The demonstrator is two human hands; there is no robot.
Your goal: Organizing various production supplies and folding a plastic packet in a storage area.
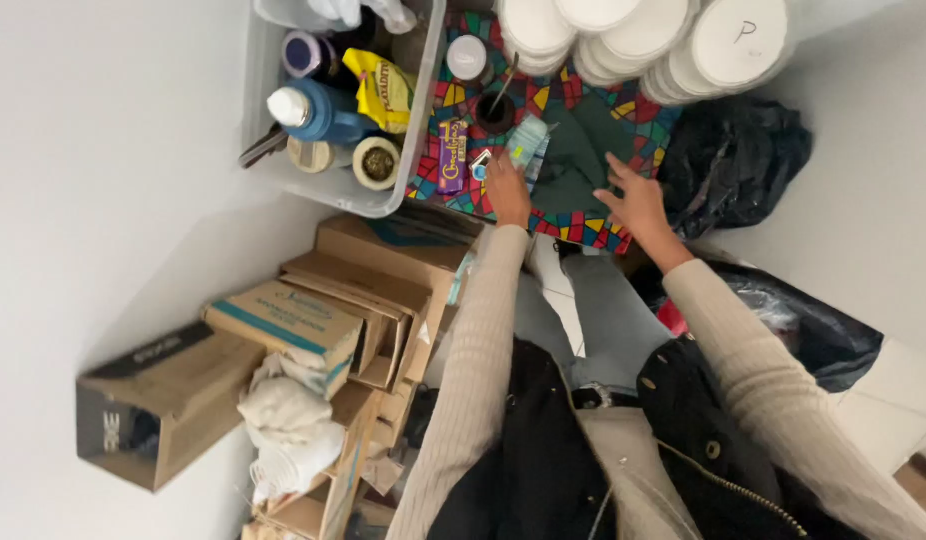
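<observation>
Packet [528, 143], pale blue, lies on the mosaic table [583, 228] beside a dark green cloth [573, 150]. I see my left hand [507, 190] touching its near end; I cannot tell whether the fingers clamp it. My right hand [638, 200] rests on the cloth, fingers spread apart, holding nothing. A clear bin [333, 185] at the table's left holds a blue bottle [318, 112], a yellow bag [383, 88] and tape rolls [376, 162]. Stacked white lidded tubs [643, 40] stand at the table's far edge. A dark cup [495, 112] holds a stick.
</observation>
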